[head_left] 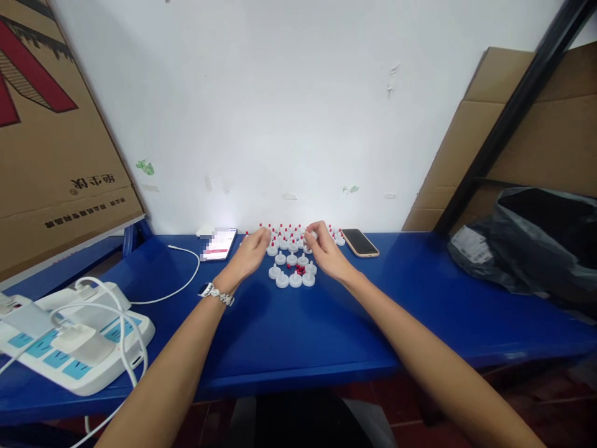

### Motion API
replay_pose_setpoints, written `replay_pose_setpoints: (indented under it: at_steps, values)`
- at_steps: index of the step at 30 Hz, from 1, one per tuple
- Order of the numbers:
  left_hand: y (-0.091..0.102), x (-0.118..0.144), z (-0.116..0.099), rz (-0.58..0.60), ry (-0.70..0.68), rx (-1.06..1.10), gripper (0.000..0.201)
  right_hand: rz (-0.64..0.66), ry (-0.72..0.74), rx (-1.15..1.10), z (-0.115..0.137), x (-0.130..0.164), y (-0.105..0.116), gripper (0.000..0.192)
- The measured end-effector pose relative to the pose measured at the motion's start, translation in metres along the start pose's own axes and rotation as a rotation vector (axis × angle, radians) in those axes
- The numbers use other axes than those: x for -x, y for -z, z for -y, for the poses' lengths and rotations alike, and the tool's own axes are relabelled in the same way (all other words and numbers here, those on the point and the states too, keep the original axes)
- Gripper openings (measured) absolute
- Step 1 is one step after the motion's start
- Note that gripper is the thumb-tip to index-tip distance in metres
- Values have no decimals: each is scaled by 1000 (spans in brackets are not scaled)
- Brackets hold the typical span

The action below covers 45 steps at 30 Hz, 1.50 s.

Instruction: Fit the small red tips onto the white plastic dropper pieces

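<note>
Many white nozzle caps (295, 279) with thin spouts stand on the blue table, close to the wall. The rear ones carry small red tips (281, 226), while the front ones have bare spouts. Loose red tips (300, 269) lie in a small pile among the front caps. My left hand (252, 250), a watch on its wrist, is closed at the left edge of the caps; whatever its fingers hold is hidden. On the right side, my right hand (324, 250) has its thumb and fingers curled round what looks like a white nozzle cap, just above the others.
A lit phone (221, 244) lies left of the caps and a dark phone (360, 242) right of them. A white power strip (88, 367) with plugs and cables occupies the left front. Cardboard boxes (60, 143) and a black plastic bag (522, 242) flank the table (298, 336).
</note>
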<state>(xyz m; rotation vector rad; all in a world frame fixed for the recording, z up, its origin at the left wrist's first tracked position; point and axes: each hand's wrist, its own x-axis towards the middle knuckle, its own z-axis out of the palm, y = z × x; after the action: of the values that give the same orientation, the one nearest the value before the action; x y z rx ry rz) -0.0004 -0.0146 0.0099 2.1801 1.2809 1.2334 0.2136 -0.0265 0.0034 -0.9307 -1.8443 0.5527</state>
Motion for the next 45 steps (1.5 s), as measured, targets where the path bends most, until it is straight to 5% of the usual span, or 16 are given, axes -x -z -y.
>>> replay_pose_setpoints:
  at_steps: [3,7,22,31,37,45]
  values:
    - [-5,3,5,187,-109,-87,27,29,29,39,-5,-3,-2,20]
    - [-14,7,5,291,-194,-173,24,25,44,16,-6,-2,-10,18]
    - [-10,10,-22,141,-151,17,24,-82,19,22,4,5,-29,9]
    - [23,2,-3,70,-81,-99,17,-67,20,-103,4,7,-25,28]
    - [21,1,22,199,32,-223,12,-55,-24,-23,-4,6,-22,20]
    - [7,3,23,274,45,-182,14,-22,-8,11,-3,4,-25,12]
